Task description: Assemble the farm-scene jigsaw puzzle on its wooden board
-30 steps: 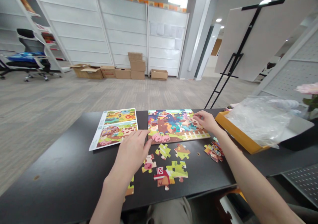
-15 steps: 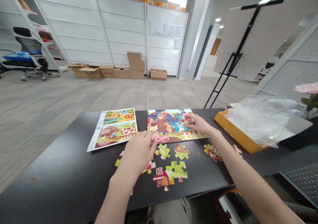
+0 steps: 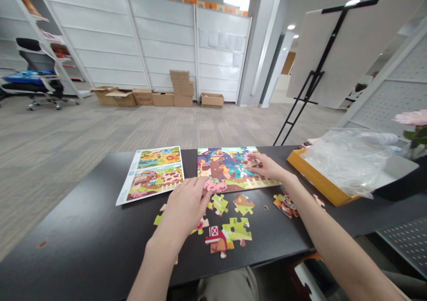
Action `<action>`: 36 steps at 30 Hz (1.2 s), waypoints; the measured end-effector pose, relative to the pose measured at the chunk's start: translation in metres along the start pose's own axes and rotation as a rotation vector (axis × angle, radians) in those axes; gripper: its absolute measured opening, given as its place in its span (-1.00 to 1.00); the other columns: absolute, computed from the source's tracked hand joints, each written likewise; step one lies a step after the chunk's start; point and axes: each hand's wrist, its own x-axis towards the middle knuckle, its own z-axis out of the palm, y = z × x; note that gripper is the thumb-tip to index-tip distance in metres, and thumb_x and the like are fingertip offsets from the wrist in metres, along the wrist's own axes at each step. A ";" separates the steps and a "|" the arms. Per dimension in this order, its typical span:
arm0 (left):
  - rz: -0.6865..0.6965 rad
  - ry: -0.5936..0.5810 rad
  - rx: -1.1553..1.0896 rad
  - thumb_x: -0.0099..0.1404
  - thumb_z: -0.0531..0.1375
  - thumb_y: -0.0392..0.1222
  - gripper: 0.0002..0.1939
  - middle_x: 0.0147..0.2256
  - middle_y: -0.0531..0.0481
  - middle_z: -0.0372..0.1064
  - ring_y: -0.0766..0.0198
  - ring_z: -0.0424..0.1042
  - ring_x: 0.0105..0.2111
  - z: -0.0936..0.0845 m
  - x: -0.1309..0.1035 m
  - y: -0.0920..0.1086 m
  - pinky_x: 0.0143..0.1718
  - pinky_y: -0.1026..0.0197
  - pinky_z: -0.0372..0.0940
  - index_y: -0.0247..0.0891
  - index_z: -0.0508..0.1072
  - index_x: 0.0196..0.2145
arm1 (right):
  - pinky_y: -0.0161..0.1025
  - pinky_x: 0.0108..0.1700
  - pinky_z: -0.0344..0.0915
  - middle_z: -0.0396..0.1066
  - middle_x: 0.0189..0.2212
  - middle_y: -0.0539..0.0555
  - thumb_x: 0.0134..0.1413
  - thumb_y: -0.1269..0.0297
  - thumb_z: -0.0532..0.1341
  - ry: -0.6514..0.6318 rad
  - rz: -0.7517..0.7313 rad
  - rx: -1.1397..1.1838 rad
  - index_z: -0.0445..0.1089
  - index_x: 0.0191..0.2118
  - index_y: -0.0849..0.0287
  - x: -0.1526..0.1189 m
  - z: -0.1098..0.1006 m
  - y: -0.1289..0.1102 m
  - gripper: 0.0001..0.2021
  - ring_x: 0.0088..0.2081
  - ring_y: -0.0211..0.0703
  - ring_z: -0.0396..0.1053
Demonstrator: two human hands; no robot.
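- The bright, flat, oblong puzzle board (image 3: 226, 172) lies long side across, between both hands.
- The right hand (image 3: 269, 167) bends over its right part, fingers nearly together; can't tell if they hold anything.
- The left hand (image 3: 187, 201), partly open, rests by its near left corner.

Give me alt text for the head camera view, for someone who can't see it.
Two bare hands, left and right, work at a colourful farm puzzle on a black table. Loose pieces lie nearer the camera, a picture sheet left, an orange-edged box right.
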 end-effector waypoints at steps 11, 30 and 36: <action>0.003 -0.019 -0.015 0.45 0.09 -0.16 -0.70 -0.01 -0.14 0.50 0.04 0.47 -0.01 0.000 0.000 0.001 -0.02 0.04 0.34 -0.21 0.40 0.09 | 0.13 0.17 0.24 0.42 0.13 0.16 0.18 0.20 0.25 0.002 -0.030 -0.015 0.33 0.17 0.01 -0.001 0.003 -0.004 -0.56 0.13 0.15 0.36; 0.000 -0.055 -0.032 0.43 0.10 -0.19 -0.71 -0.01 -0.15 0.49 0.04 0.46 0.01 -0.003 -0.001 0.002 0.00 0.03 0.33 -0.21 0.40 0.06 | -0.03 0.04 0.40 0.48 0.01 0.17 0.16 0.28 0.25 0.017 -0.011 0.038 0.37 0.07 0.07 -0.002 -0.003 -0.004 -0.65 0.01 0.05 0.45; -0.003 -0.070 -0.026 0.42 0.10 -0.20 -0.71 -0.01 -0.14 0.49 0.04 0.46 0.01 -0.002 0.000 0.001 0.00 0.04 0.33 -0.20 0.40 0.07 | -0.07 -0.01 0.42 0.52 -0.03 0.16 0.14 0.29 0.28 0.023 0.000 0.025 0.40 0.06 0.09 -0.002 -0.006 -0.007 -0.65 -0.04 0.03 0.50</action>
